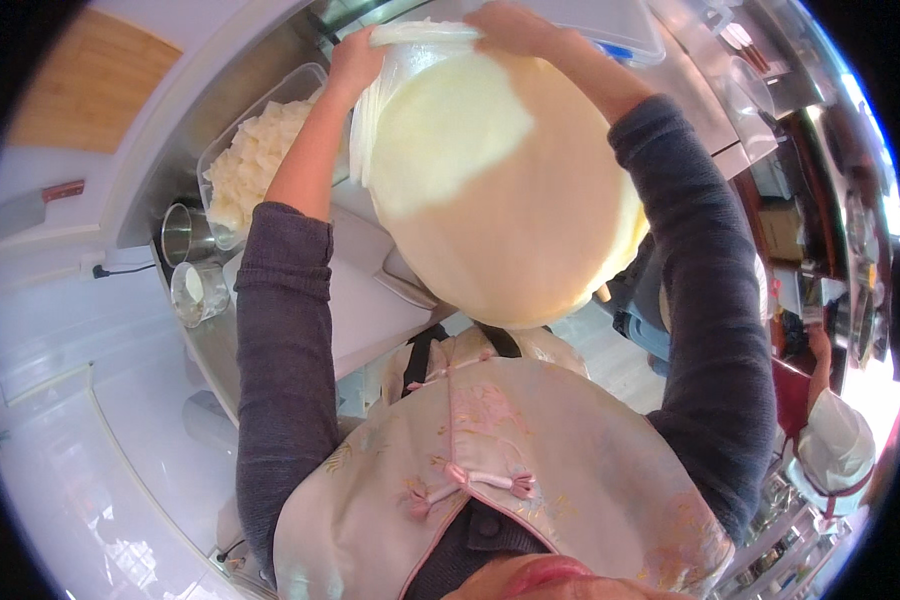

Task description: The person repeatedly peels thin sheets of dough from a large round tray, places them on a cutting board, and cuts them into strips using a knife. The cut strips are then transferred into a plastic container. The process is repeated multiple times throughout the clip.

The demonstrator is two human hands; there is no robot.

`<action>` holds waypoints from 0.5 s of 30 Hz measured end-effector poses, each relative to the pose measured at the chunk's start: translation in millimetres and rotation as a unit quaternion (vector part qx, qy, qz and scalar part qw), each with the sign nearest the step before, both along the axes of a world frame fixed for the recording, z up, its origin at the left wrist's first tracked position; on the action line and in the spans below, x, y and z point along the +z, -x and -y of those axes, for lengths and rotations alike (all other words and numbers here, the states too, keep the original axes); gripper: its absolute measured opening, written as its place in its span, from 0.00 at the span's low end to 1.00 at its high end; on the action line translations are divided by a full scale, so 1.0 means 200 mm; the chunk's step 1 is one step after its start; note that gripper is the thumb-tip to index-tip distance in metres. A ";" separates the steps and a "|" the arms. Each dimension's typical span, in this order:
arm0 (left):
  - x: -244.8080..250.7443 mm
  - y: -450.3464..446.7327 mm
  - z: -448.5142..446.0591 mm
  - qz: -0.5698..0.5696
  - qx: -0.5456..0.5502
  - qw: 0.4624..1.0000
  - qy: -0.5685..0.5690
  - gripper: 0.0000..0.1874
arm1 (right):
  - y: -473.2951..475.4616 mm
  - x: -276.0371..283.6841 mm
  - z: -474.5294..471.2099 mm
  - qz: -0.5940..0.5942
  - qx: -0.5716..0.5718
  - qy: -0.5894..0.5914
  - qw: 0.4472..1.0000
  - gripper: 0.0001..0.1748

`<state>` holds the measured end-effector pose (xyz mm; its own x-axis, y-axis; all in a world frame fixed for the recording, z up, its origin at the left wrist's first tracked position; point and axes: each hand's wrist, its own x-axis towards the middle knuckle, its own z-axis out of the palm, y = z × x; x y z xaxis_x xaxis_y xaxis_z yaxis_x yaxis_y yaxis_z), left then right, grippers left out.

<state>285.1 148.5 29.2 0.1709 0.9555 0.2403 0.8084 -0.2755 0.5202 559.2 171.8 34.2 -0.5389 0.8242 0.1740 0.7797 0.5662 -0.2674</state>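
Note:
A large round pale-yellow slab (495,202), with a translucent film on its upper left, stands tilted up before me. What it is made of, I cannot tell for sure. My left hand (358,64) grips the left end of the rolled or folded film edge (424,34) at the slab's top. On the right end of that same edge, my right hand (511,31) is closed, its fingers partly hidden. Beside my left forearm lies a clear plastic tub (208,161) full of pale, thin flat pieces (259,154).
A metal container (178,234) and a clear cup (199,292) stand at the counter's left edge. A white board (367,315) lies below the slab. At far left is a cleaver (34,210); a lidded plastic container (622,22) is at upper right. Another person (832,442) is at far right.

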 end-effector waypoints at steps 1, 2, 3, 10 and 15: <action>0.00 0.00 -0.02 0.042 0.008 0.999 0.017 0.22 | 0.01 -0.05 -0.05 -0.009 -0.027 -0.023 0.999 0.23; 0.00 0.00 -0.04 0.160 0.000 0.984 0.072 0.22 | 0.02 -0.10 -0.10 -0.018 -0.048 -0.045 0.998 0.22; -0.03 0.04 -0.05 0.276 -0.002 0.953 0.126 0.22 | 0.05 -0.15 -0.16 -0.025 -0.054 -0.062 0.996 0.21; -0.13 0.48 -0.03 -0.081 -0.146 0.959 -0.230 0.23 | 0.27 0.40 -0.41 0.220 0.206 -0.519 0.800 0.16; 0.41 0.77 0.60 0.133 -0.124 0.971 0.157 0.27 | 0.67 1.18 0.41 -0.056 0.163 0.080 0.982 0.26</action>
<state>131.2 28.5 110.7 0.3763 0.9265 0.0107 0.5638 -0.2381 0.7909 425.6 88.9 269.6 -0.7635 0.6325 0.1306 0.5241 0.7250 -0.4469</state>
